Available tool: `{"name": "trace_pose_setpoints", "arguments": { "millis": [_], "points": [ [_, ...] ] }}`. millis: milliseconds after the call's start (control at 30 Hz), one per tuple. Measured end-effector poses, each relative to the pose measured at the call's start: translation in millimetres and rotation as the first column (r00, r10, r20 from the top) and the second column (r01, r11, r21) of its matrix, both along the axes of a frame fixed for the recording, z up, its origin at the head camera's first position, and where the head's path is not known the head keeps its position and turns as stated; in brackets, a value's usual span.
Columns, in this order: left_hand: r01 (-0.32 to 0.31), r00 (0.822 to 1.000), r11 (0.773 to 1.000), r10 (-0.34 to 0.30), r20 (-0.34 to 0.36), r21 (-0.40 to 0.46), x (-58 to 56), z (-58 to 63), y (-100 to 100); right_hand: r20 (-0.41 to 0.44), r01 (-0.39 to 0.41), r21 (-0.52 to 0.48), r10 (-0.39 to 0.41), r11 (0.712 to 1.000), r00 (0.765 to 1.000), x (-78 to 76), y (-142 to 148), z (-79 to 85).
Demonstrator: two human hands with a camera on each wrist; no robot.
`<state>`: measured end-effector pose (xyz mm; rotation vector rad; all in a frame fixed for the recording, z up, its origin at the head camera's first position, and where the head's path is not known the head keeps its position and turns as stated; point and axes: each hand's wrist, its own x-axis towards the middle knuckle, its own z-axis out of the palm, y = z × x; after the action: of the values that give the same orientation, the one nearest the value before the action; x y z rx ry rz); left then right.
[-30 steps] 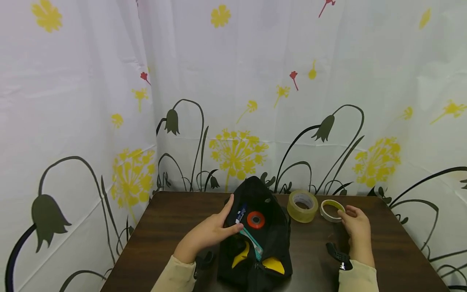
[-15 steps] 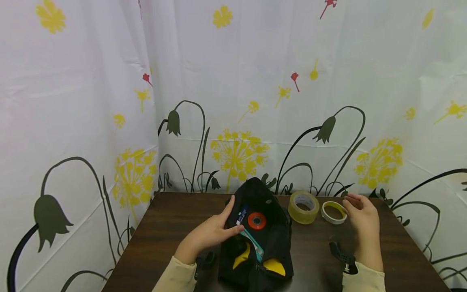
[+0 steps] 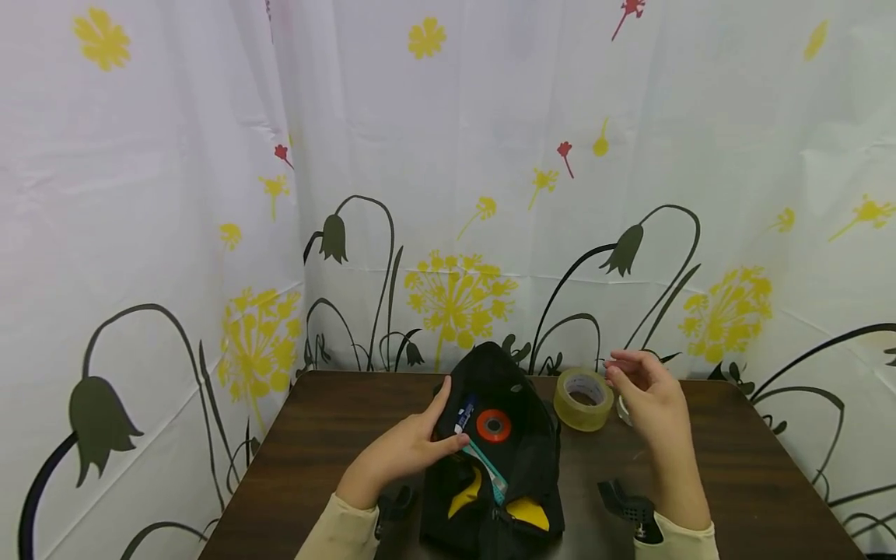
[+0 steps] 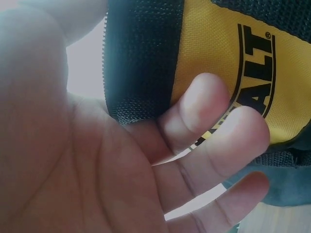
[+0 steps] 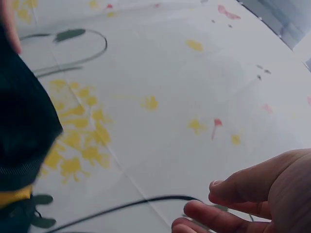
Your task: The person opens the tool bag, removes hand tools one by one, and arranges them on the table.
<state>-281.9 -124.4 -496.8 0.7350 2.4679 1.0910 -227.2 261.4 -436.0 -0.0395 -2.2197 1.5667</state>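
Floral curtain [image 3: 448, 117] behind brown table [image 3: 315, 428]

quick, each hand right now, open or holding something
Left hand: holding the edge of the black bag between thumb and fingers.
Right hand: open, holding nothing, near the clear tape roll.

white tape roll [image 3: 622, 411] mostly hidden behind right hand [image 3: 654, 400], black bag [image 3: 540, 439] cut off by head view's bottom edge, its lettering [image 4: 260, 66] partly covered by left hand [image 4: 114, 160], blue item's [image 3: 464, 414] marking too small to read
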Motion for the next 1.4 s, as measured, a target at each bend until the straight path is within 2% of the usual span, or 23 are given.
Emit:
{"name": "trace_pose_setpoints", "arguments": {
  "millis": [133, 333, 433, 700, 867, 1000, 1167, 1400],
  "points": [
    [0.003, 1.000, 1.000, -0.003, -0.006, -0.006, -0.8, -1.6, 0.4, 0.029, -0.097, -0.004, 0.097, 0.995, 0.995, -0.6, -18.1, 1.8],
    [0.004, 1.000, 1.000, -0.005, -0.011, -0.012, -1.0, -0.8, 0.0, 0.045, -0.196, -0.006, 0.196, 0.981, 0.980, -3.6, -36.8, -3.1],
    [0.001, 1.000, 1.000, -0.001, -0.010, -0.012, -1.7, 0.4, -0.8, 0.043, -0.213, 0.004, 0.212, 0.977, 0.976, -5.7, -42.1, -5.4],
    [0.004, 1.000, 1.000, -0.004, -0.004, -0.003, -0.9, 0.6, -2.7, 0.066, -0.183, 0.055, 0.179, 0.982, 0.982, -4.5, -50.5, -3.5],
    [0.009, 1.000, 1.000, -0.009, -0.004, 0.000, -1.2, 0.7, -2.3, 0.037, -0.229, 0.085, 0.227, 0.970, 0.973, -6.0, -61.2, -3.7],
    [0.008, 1.000, 1.000, -0.008, -0.005, 0.003, -0.6, -0.3, -2.7, 0.069, -0.300, 0.114, 0.294, 0.947, 0.953, -13.4, -76.7, 0.2],
    [0.004, 1.000, 1.000, -0.004, -0.010, 0.000, 0.7, -0.8, -3.2, 0.181, -0.407, 0.179, 0.376, 0.896, 0.909, -29.2, -92.8, 9.5],
    [0.022, 1.000, 1.000, -0.022, 0.008, 0.015, 0.8, 2.1, -2.6, 0.334, -0.481, 0.271, 0.387, 0.834, 0.859, -56.2, -108.1, 15.4]
  ]
}}
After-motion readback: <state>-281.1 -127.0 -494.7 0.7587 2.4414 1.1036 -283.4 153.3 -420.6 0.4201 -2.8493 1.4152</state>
